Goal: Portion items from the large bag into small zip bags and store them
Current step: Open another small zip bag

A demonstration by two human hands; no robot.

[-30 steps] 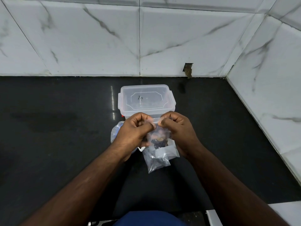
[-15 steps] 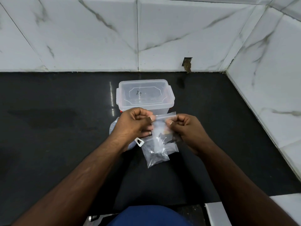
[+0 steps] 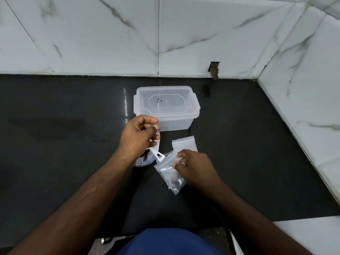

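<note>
My right hand (image 3: 195, 168) pinches the top edge of a small clear zip bag (image 3: 170, 174) with dark items in its lower end; the bag hangs tilted just above the black counter. My left hand (image 3: 138, 138) hovers with its fingers curled, thumb against the forefinger, by the front left corner of a clear lidded plastic container (image 3: 166, 105). I see nothing gripped in it. Under that hand lies the large bag (image 3: 144, 161) with a white plastic tag (image 3: 159, 156), mostly hidden by the hand. A flat stack of empty zip bags (image 3: 184, 143) lies in front of the container.
The black counter (image 3: 64, 144) ends at white marble-tiled walls behind and to the right. A small hole (image 3: 213, 69) sits at the base of the back wall. A white ledge (image 3: 303, 234) and a blue garment (image 3: 165, 242) are at the near edge.
Both hands were pinching the small bag's top together. My left hand has let go and moved up towards the container; my right hand has carried the bag down and to the right.
</note>
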